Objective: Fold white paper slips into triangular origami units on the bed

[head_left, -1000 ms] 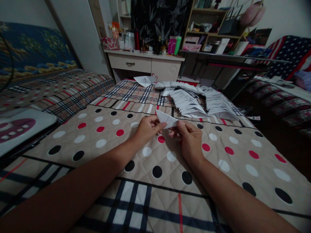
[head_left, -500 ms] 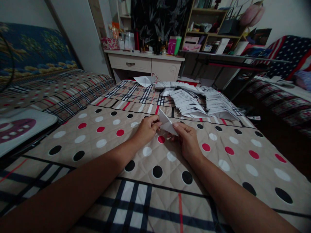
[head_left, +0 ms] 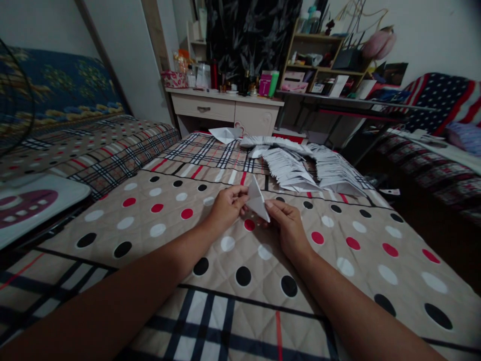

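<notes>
A small folded white paper piece [head_left: 256,199] is held upright just above the quilt. My left hand [head_left: 225,206] pinches its left edge with thumb and fingers closed. My right hand [head_left: 285,225] grips its lower right corner, fingers curled under it. Both hands hover over the dotted beige quilt [head_left: 338,260] in the middle of the bed. Behind them, long rows of stacked folded white paper pieces [head_left: 300,165] lie spread across the plaid part of the cover, and one larger folded paper [head_left: 225,134] sits at the far edge.
A white cushion with a maroon pattern [head_left: 26,203] lies at the left. Past the bed stand a cream dresser [head_left: 225,106] crowded with bottles and a shelf unit [head_left: 319,55]. A second bed with a stars-and-stripes blanket [head_left: 443,100] is at the right, across a dark floor gap.
The paper piece has turned from lying flat between my hands to standing nearly upright. The camera has tilted up slightly, so the room sits lower in view.
</notes>
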